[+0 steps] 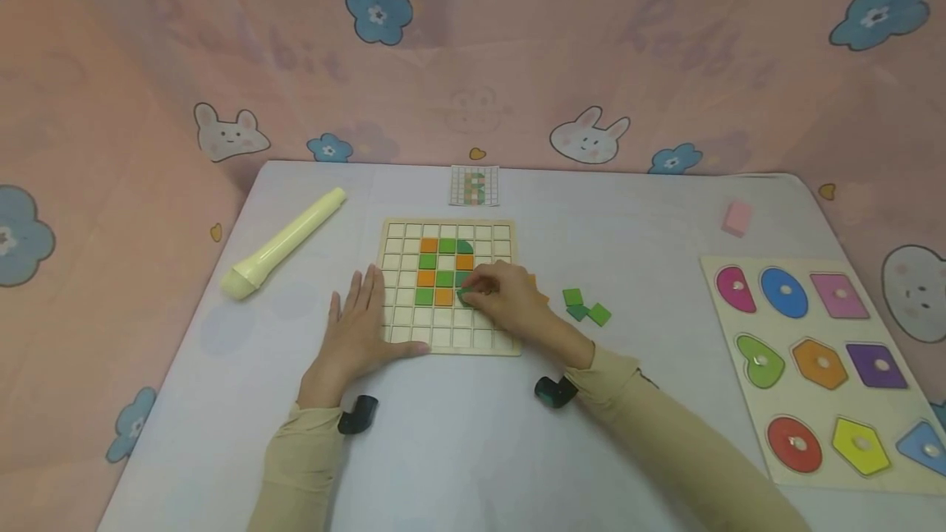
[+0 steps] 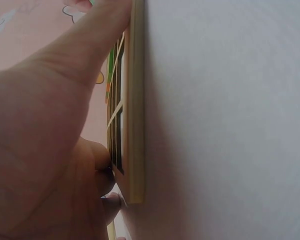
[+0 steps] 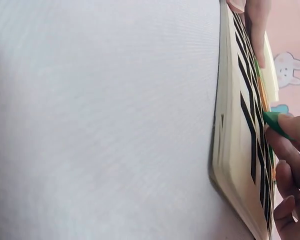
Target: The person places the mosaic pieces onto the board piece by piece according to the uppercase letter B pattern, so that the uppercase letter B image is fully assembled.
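A wooden grid board (image 1: 461,339) lies flat on the white table, with green and orange square tiles (image 1: 445,278) set in its middle columns. My left hand (image 1: 357,337) rests at the board's left side, its fingers straight and the thumb stretched along the near edge. Above the lower right end of the tile pattern, my right hand (image 1: 510,295) pinches a dark green tile (image 3: 273,119) between thumb and fingertip. The right wrist view shows this tile tilted, close to the grid. The right hand covers some of the board's right-hand cells.
A small pattern card (image 1: 474,185) lies beyond the board. Loose green tiles (image 1: 599,314) lie to its right, and orange ones show partly behind my right hand. At left is a pale yellow stick (image 1: 288,245) with a flared end; at right, a pink block (image 1: 737,217) and a shape-puzzle board (image 1: 783,376).
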`<action>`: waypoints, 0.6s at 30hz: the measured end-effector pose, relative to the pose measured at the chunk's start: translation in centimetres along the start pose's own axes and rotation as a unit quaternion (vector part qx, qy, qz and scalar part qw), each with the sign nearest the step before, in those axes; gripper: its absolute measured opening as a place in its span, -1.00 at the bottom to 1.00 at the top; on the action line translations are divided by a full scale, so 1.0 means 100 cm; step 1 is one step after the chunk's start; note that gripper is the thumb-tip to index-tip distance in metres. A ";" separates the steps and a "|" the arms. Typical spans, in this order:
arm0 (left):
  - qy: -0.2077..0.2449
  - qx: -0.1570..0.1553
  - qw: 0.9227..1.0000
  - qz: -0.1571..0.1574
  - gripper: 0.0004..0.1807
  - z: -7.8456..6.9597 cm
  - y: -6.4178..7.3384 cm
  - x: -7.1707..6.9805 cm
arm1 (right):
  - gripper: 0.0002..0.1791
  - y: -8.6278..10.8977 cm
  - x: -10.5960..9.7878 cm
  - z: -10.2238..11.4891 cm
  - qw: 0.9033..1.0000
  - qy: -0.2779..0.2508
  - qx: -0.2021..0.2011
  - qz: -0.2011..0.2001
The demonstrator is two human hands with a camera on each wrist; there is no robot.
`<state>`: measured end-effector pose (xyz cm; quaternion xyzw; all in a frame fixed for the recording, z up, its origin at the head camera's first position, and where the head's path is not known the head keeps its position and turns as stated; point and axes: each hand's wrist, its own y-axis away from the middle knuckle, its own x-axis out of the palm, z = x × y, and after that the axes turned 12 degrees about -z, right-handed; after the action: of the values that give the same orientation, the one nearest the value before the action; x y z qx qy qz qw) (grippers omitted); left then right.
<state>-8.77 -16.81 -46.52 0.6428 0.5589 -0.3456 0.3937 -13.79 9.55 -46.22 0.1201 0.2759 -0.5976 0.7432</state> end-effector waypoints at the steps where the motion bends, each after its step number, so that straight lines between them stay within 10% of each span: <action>1: -0.001 0.000 1.000 0.000 0.62 0.000 0.000 0.000 | -0.84 0.000 0.001 0.000 1.000 0.004 -0.005 0.001; 18: 0.002 -0.003 1.000 -0.001 0.63 0.000 0.000 0.000 | -0.96 -0.004 0.010 0.004 0.998 0.053 -0.011 -0.013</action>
<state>-8.78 -16.79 -46.53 0.6420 0.5609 -0.3433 0.3942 -13.90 8.46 -46.35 0.1397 0.3233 -0.5971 0.7207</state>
